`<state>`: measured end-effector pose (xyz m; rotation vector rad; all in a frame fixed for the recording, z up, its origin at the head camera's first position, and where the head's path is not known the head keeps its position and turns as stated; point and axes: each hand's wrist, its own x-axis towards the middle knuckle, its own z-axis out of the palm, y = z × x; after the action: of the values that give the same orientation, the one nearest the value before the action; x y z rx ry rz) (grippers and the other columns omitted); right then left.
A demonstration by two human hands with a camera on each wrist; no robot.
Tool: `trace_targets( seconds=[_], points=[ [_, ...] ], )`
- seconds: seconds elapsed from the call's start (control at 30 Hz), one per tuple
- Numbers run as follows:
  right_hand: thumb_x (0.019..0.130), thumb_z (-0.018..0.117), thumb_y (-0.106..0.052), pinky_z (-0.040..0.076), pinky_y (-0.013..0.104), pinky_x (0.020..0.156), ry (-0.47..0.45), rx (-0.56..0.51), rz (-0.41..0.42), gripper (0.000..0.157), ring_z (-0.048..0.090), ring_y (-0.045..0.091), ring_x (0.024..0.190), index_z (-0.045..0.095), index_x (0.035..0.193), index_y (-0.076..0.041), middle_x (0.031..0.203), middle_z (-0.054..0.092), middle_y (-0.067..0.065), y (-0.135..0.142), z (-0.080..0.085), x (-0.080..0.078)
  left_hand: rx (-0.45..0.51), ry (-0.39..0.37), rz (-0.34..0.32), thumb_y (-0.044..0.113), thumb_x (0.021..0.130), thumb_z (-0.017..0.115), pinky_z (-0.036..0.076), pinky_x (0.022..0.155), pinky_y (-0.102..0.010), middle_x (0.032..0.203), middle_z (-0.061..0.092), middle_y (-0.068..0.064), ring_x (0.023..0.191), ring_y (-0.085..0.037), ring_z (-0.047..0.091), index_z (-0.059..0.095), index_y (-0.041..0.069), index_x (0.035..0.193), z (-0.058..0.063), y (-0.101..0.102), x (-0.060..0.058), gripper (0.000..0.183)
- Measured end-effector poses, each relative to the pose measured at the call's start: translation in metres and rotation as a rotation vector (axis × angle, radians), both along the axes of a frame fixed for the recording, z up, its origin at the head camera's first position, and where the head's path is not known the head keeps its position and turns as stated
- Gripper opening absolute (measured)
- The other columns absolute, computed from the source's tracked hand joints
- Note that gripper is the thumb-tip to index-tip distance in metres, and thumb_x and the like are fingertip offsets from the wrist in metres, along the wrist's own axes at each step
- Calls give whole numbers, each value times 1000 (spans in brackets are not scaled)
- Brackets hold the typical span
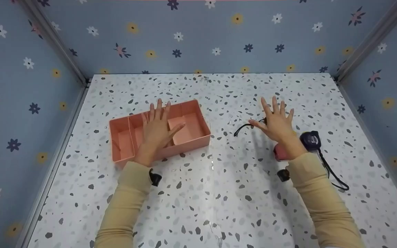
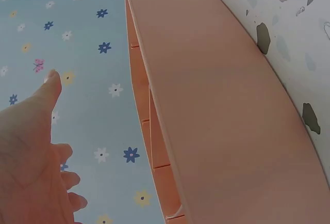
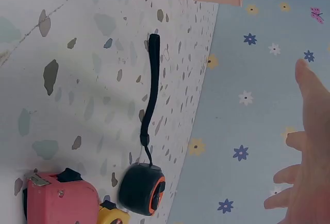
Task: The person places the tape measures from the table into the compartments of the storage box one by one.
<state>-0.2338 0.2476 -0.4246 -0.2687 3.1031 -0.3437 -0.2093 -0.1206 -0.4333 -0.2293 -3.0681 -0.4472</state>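
My left hand (image 1: 158, 132) hovers over a salmon-pink divided box (image 1: 184, 147), fingers spread and gripping nothing. In the left wrist view a gap shows between that hand (image 2: 31, 146) and the box's side wall (image 2: 221, 95). My right hand (image 1: 277, 125) is held above several tape measures with its fingers spread, holding nothing. Beneath it lie a red tape measure (image 3: 62, 201), a yellow one (image 3: 113, 214) and a black-and-orange one (image 3: 142, 188) with a wrist strap (image 3: 153, 79). A dark tape measure marked 5m (image 1: 311, 140) sits right of my right wrist.
The white speckled table (image 1: 229, 206) is bounded by blue flowered panels (image 1: 198, 38) at the back and both sides. A black strap (image 1: 333, 175) trails from the 5m tape measure towards the front right. Thin dividers (image 1: 131, 137) split the box into compartments.
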Motion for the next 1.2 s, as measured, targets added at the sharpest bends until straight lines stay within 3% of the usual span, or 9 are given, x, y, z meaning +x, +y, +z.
trace_targets(
  seconds=[0.2, 0.4, 0.63, 1.0, 1.2],
  points=[
    [76, 35, -72, -12, 63, 94, -4, -17, -4, 89, -8, 40, 129, 2, 144, -24, 146, -4, 19, 6, -1, 1, 9, -1, 4, 67, 81, 33, -6, 101, -54, 147, -6, -12, 131, -31, -10, 4, 15, 144, -1, -4, 2, 86],
    [77, 37, -70, -4, 65, 95, 19, -17, -8, 89, 0, 42, 129, 9, 144, -19, 145, 2, 21, 13, -3, 3, 2, 5, 15, 65, 82, 33, 1, 101, -58, 147, -4, -12, 131, -33, -8, 5, 15, 144, -4, -10, 2, 84],
    [78, 38, -68, -2, 63, 97, 21, -53, -27, 86, 4, 42, 129, 12, 144, -18, 145, 6, 20, 21, -4, 6, 7, -9, 29, 60, 85, 34, -1, 100, -59, 147, 0, -15, 131, -35, -5, 6, 12, 144, -6, -20, 5, 81],
    [81, 40, -63, 7, 65, 95, 23, -44, -46, 83, 13, 44, 127, 17, 143, -12, 142, 15, 23, 37, -6, 10, 39, 5, 50, 60, 85, 34, 4, 103, -54, 145, 10, -20, 130, -38, 6, 13, 6, 142, -7, -39, 12, 82],
    [83, 41, -59, 12, 64, 95, 16, -68, -48, 80, 16, 45, 125, 19, 142, -9, 141, 16, 26, 49, -5, 14, 72, 47, 74, 52, 87, 42, 23, 97, -56, 141, 20, -23, 127, -42, 18, 23, 2, 139, -8, -51, 19, 75]
  ],
)
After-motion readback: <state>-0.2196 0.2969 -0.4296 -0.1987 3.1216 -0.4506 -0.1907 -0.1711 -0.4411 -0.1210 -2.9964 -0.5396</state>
